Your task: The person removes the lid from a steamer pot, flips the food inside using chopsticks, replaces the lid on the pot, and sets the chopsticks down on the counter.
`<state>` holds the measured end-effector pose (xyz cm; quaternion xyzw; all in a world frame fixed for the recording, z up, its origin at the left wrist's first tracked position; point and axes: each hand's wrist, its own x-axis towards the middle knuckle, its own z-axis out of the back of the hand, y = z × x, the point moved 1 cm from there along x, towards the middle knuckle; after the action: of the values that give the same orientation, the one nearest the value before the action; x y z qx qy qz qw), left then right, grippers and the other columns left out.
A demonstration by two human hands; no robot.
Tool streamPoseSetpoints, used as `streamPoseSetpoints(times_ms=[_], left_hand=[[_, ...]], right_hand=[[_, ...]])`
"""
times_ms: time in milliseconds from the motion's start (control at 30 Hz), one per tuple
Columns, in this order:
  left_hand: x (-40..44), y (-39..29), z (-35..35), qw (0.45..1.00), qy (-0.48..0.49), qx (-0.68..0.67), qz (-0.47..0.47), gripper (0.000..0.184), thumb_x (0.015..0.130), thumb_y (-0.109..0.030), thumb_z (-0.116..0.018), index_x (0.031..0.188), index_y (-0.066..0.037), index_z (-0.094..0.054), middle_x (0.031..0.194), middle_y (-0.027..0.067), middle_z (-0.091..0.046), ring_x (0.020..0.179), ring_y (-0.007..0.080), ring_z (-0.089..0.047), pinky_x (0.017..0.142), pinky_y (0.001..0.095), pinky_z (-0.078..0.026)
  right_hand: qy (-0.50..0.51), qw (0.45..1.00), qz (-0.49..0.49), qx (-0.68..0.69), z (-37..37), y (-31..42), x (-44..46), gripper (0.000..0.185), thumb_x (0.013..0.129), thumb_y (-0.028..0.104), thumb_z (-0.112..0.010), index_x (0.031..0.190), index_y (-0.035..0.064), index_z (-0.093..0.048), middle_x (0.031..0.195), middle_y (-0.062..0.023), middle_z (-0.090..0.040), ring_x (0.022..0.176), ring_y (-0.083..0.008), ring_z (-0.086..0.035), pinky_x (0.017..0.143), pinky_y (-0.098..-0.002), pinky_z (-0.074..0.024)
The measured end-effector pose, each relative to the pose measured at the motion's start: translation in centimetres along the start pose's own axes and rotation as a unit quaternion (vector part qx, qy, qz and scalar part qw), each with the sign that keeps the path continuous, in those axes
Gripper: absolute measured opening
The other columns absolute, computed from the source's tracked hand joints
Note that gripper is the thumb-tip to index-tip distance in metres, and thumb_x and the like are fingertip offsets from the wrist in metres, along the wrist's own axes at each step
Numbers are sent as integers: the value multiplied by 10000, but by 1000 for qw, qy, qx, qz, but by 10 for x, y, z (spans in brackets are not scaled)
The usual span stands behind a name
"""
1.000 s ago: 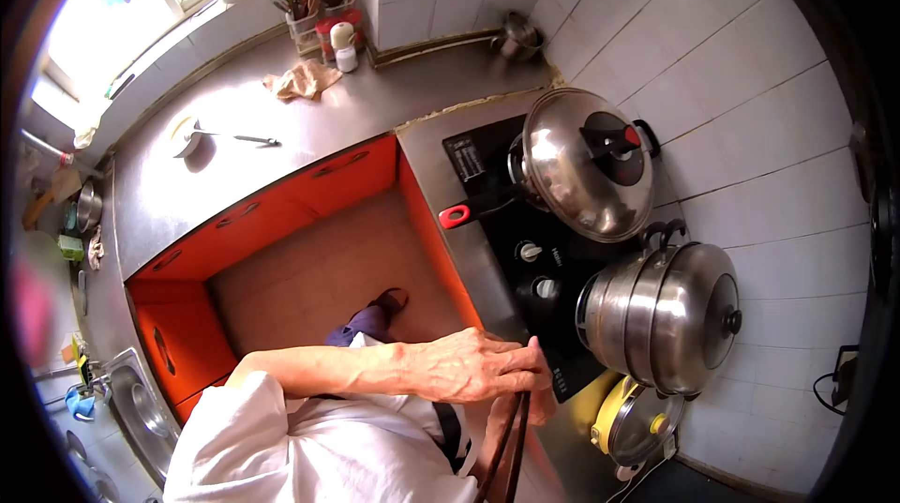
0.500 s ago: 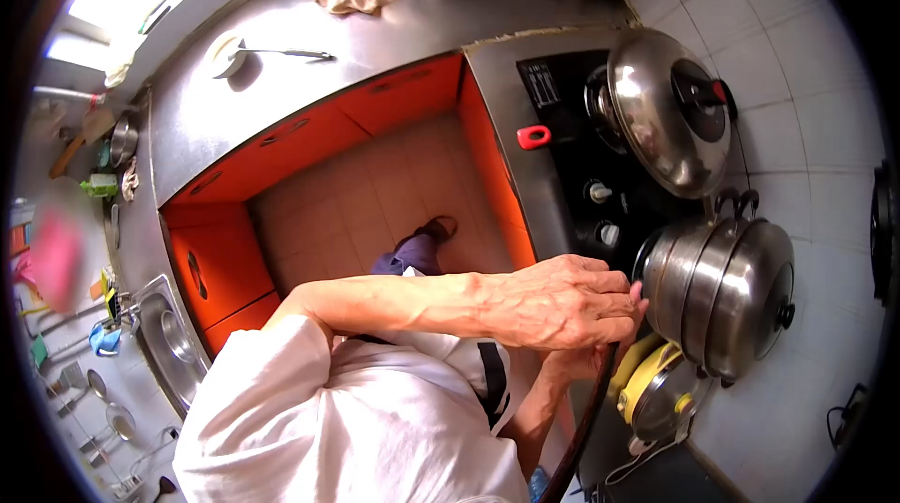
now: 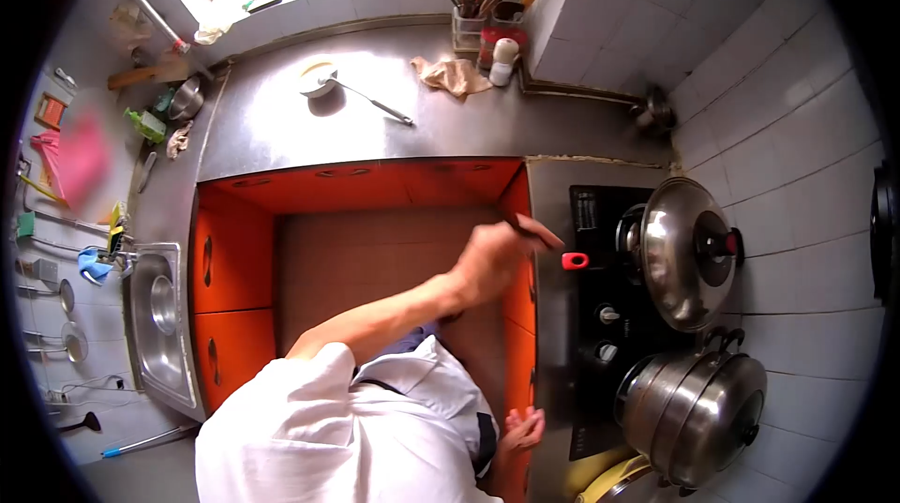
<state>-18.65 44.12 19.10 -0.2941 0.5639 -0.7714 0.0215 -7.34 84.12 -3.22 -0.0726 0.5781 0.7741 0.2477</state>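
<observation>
Left hand (image 3: 497,257) around blurred stick (image 3: 527,231)

A white shirt (image 3: 300,437) is set against orange-red cabinets (image 3: 246,264) and a reddish-brown floor (image 3: 347,259), with a dark stick (image 3: 530,233) seen in the left hand (image 3: 495,257). At right, the black hob (image 3: 586,315) is brightened by a silver pan lid (image 3: 667,269), a red handle end (image 3: 575,261) and a silver steamer pot (image 3: 689,419); a yellow rim (image 3: 611,482) is glimpsed at near right. The right wall (image 3: 797,222) is patterned in pale grey tiles, divided by darker lines. On the far grey counter (image 3: 469,133), a beige cloth (image 3: 452,77) is pictured; at left, a blurred pink item (image 3: 82,164) and a blue cloth (image 3: 94,266) are shown.
</observation>
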Motion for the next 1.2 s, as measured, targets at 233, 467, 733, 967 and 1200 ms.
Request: streamPoseSetpoints(times_ms=[233, 467, 733, 967, 1200], left_hand=[[12, 194, 56, 896, -208, -195, 341, 210, 997, -175, -558, 988, 30, -604, 847, 154, -710, 711, 215, -702, 565, 326, -611], [37, 321, 89, 861, -188, -169, 440, 185, 980, -110, -556, 995, 72, -578, 848, 193, -703, 679, 283, -701, 512, 415, -608], [83, 397, 105, 835, -268, -139, 460, 109, 941, -82, -613, 944, 24, -591, 855, 181, -682, 697, 320, -677, 589, 522, -610], [77, 474, 152, 790, -263, -413, 370, 160, 934, -135, -617, 949, 23, -600, 900, 212, -669, 789, 377, -675, 634, 600, -605], [73, 513, 177, 822, -354, -256, 365, 376, 929, -90, -593, 1264, 36, -479, 1027, 228, -636, 767, 356, -686, 590, 482, -613]], right_hand=[[44, 978, -203, -11, 39, -88, -10, 414, 1023, 314, -505, 1317, 26, -548, 1121, -140, -690, 819, -241, -715, 654, -311, -595], [48, 970, -237, -19, 36, -102, -15, 399, 1006, 275, -524, 1307, 16, -548, 1109, -151, -690, 827, -256, -715, 668, -327, -597], [41, 964, -262, -17, 29, -108, -23, 384, 986, 231, -544, 1296, 4, -549, 1096, -165, -689, 836, -274, -715, 684, -346, -600], [36, 958, -283, -13, 24, -113, -33, 374, 969, 193, -562, 1286, -6, -549, 1084, -177, -689, 843, -289, -715, 698, -362, -601], [40, 955, -293, 0, 28, -119, -48, 367, 953, 154, -581, 1276, -17, -550, 1071, -188, -688, 851, -305, -715, 712, -378, -603]])
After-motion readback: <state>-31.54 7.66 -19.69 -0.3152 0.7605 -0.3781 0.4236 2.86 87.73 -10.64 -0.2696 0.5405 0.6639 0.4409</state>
